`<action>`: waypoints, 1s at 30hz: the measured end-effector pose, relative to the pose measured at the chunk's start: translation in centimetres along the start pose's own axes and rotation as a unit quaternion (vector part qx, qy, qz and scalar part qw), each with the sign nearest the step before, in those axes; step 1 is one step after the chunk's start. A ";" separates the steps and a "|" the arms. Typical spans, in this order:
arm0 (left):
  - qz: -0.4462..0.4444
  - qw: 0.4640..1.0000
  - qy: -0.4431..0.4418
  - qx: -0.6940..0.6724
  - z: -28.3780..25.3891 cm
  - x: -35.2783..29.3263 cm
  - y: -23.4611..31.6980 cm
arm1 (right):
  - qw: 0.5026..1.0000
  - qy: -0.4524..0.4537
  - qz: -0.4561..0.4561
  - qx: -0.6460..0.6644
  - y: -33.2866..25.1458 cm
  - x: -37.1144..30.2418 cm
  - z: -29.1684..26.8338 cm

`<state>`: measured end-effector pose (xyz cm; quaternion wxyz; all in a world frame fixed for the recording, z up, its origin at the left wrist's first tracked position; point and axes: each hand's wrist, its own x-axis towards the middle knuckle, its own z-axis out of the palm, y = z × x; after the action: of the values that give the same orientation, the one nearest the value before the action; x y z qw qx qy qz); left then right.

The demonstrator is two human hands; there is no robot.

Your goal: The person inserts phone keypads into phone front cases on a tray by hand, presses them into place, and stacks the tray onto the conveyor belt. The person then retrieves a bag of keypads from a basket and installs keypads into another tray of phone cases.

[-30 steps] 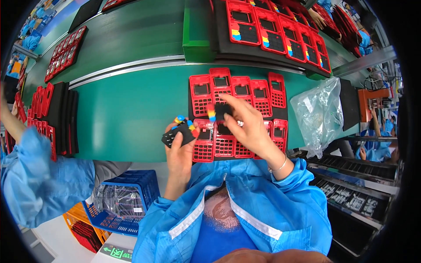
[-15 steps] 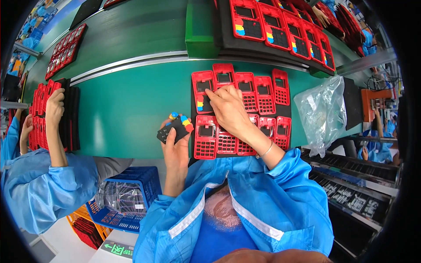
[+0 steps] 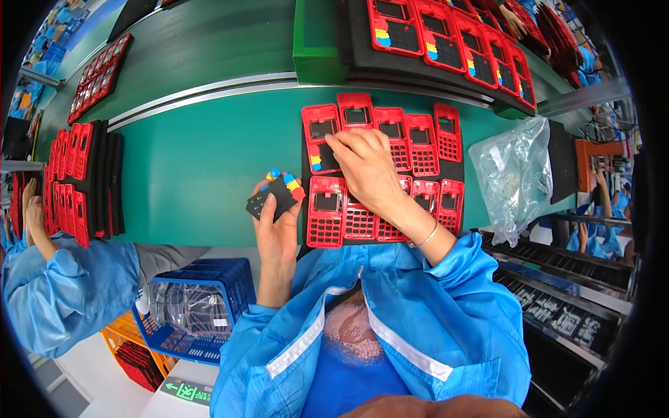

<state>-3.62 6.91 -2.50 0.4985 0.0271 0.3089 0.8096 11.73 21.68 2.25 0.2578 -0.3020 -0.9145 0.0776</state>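
Both hands were busy on this one. Left hand (image 3: 277,233) had a grip on a small bunch of black rubber keypads with red, yellow and blue keys (image 3: 279,198), thumb laid over the top, held up just left of the red rows. Right hand (image 3: 366,164), the one with a thin metal bracelet (image 3: 424,235) at its wrist, had its fingertips bunched at the upper edge of another black keypad with coloured keys (image 3: 325,157); couldn't tell if they were pinching it or only pressing. That keypad lay in the lower half of a red plastic handset shell with a display window (image 3: 317,141), the leftmost in the far row, coloured keys along its left side.

Rest of the far row (image 3: 421,143) ran off to the right, partly under the hand, and a near row of matching red shells (image 3: 325,216) sat below, all on a black foam mat (image 3: 456,169) on a green worktop (image 3: 202,181). Off to the right was a crumpled clear plastic bag (image 3: 512,177). Up past the far edge, more red shells with keypads fitted (image 3: 439,42) lay on black foam, and over on the left a co-worker's hand (image 3: 35,216) was near some red shells too.
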 end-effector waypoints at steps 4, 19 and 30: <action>-0.005 1.000 0.001 -0.009 0.1 -0.1 0.0 | 0.998 -0.041 -0.053 -0.019 0.5 -0.8 -0.5; 0.079 0.991 -0.078 0.067 1.7 -1.1 -2.1 | 0.730 -0.110 0.320 0.594 -4.1 -1.2 -0.5; 0.026 0.998 -0.054 0.025 1.5 -0.9 -1.4 | 0.970 -0.092 0.072 0.211 5.5 2.2 -6.9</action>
<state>-1.49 7.32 -1.82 0.4927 0.0911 0.3013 0.8113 16.63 27.31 7.49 0.2238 -0.2972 -0.8732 0.3147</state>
